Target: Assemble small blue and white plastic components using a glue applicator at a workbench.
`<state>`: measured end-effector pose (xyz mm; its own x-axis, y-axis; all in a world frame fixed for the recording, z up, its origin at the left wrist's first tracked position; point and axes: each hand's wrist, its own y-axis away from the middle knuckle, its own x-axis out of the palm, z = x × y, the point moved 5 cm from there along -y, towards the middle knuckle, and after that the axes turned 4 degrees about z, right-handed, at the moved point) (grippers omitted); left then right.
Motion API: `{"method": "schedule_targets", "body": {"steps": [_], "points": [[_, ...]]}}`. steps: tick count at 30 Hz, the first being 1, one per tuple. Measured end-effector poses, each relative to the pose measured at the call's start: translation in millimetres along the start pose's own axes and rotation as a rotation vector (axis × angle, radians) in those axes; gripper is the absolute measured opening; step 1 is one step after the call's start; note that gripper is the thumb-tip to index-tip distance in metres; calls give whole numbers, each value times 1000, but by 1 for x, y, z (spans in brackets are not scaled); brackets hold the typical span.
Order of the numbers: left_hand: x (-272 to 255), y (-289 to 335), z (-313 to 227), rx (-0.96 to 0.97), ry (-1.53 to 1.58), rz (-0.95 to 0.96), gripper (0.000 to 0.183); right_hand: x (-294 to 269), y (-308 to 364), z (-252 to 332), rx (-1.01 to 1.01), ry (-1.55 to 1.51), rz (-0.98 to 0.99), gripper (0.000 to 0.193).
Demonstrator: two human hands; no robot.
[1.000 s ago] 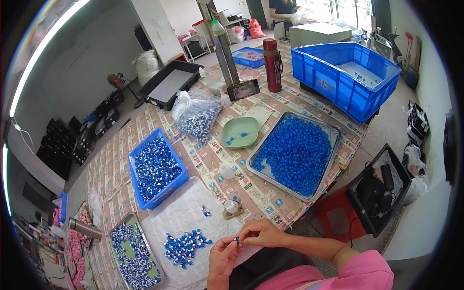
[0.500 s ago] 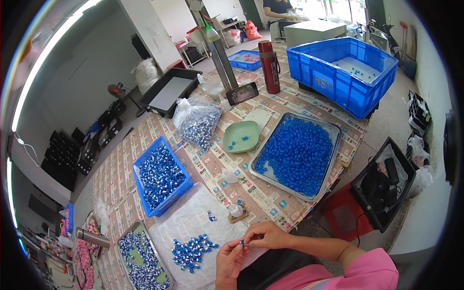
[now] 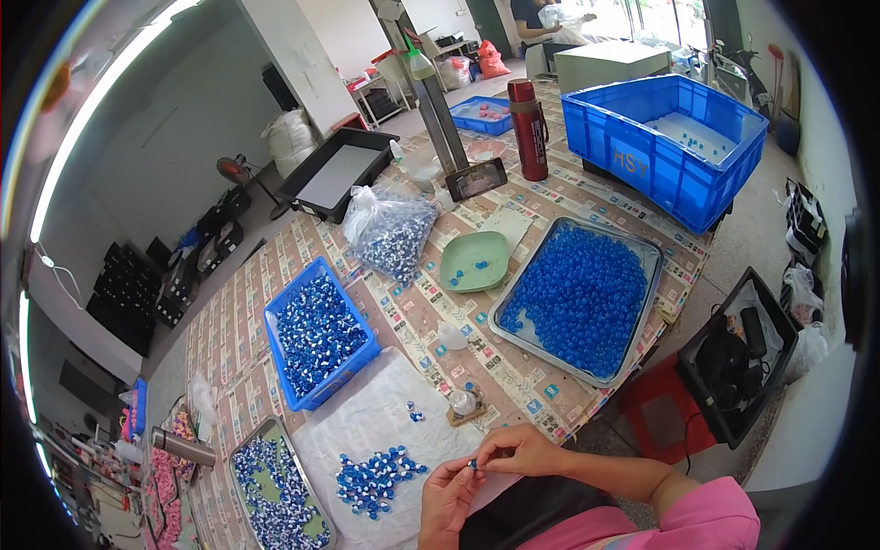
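One bead, between left hand and right hand, axis indistinct

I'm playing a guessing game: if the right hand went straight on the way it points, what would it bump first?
Probably the blue bead in the left hand, then that hand itself. The right hand is so close that I can't tell if it touches the bead.

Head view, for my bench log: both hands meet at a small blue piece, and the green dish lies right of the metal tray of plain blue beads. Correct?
Not quite: the head view shows the green dish to the left of the metal tray of plain blue beads. The left hand and right hand do meet at a small blue piece.
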<state>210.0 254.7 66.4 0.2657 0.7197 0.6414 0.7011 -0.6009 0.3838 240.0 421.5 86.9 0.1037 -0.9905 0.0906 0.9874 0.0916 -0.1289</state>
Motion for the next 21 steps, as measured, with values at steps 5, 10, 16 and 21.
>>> {"method": "schedule_targets", "body": {"steps": [5,10,16,21], "points": [[-3,-4,4,-5,-3,-16,19,-3,0,0,5,31,11,11],[5,6,25,17,-9,-34,17,-11,21,0,26,42,41,10],[20,15,45,49,-44,-61,17,-21,44,0,7,15,65,10],[38,18,64,48,-43,-8,18,-34,70,5,-52,-38,-2,13]]}}
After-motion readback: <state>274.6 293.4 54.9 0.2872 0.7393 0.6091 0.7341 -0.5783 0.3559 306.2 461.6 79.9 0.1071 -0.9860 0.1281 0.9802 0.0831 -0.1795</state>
